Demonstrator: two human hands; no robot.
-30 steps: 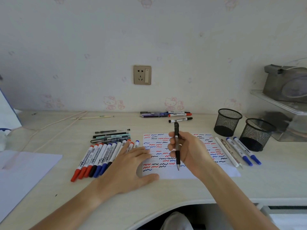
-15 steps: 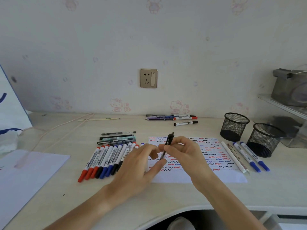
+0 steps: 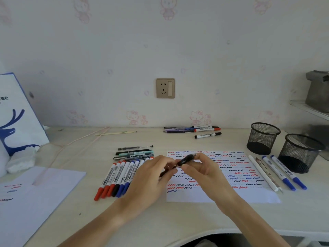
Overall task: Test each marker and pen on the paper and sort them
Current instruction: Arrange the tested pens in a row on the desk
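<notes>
Well, "ree" (partly cut) marks bag (image 3: 10,111).

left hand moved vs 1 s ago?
Yes. The left hand lay flat at the left edge of the paper; it has lifted and gone right to pinch the black pen held by the right hand.

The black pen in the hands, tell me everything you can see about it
The black pen is slim and dark, seemingly plastic, with a paler end pointing up and right. It is tilted above the test paper, not touching it. The right hand pinches its upper part, the left hand pinches its lower end. Its tip is hidden, and motion blur hides finer details.
</notes>
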